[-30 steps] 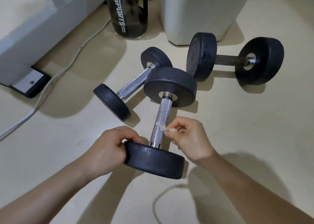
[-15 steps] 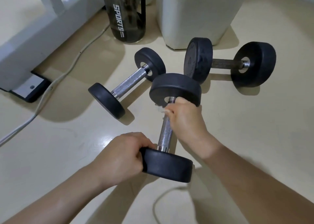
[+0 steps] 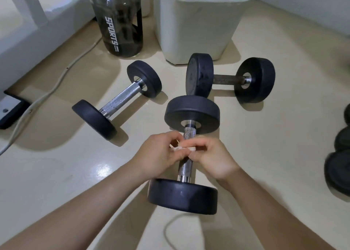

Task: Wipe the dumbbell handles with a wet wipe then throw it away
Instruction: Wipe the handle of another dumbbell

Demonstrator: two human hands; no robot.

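As they met over the near dumbbell (image 3: 185, 167), left hand (image 3: 159, 156) and right hand (image 3: 215, 159) pinched the wet wipe (image 3: 182, 149) with curled fingers; a chrome-handled dumbbell (image 3: 118, 99) and a dark-handled dumbbell (image 3: 230, 78) lay beyond.

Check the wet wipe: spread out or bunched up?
Bunched: the wet wipe is a small wad pinched between left hand and right hand.

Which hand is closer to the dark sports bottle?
Left. The left hand is left of the dumbbell handle, the side toward the bottle; the right hand is beyond it. Both pinch the wipe.
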